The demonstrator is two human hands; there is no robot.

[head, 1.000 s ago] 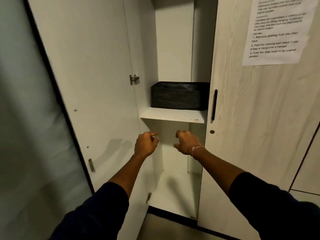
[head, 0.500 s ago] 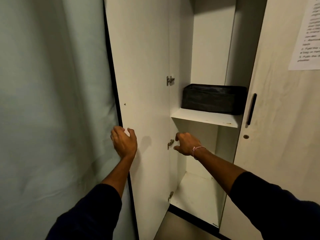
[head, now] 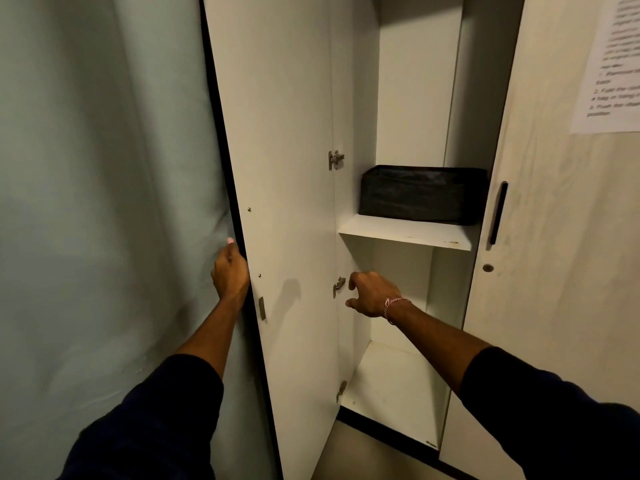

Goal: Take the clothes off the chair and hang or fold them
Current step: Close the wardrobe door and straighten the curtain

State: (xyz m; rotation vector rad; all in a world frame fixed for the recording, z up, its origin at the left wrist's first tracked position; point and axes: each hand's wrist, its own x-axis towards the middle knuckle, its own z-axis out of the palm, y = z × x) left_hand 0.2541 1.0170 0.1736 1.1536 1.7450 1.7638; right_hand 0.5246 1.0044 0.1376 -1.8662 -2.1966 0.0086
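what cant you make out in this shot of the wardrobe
- Black fabric bin on the shelf: head view looks at its side, contents hidden.
- Printed sheet on the shut door: cut by the right edge, text blurred.
- Left hand: fingertips wrap behind the open door edge, hidden.
- Chair and clothes: outside the frame.
- Hanging rail: none visible; the top edge cuts the cupboard.

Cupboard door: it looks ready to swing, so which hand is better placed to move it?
Left. The left hand already grips the open cupboard door by its outer edge, while the right hand hangs free near the lower hinge, holding nothing.
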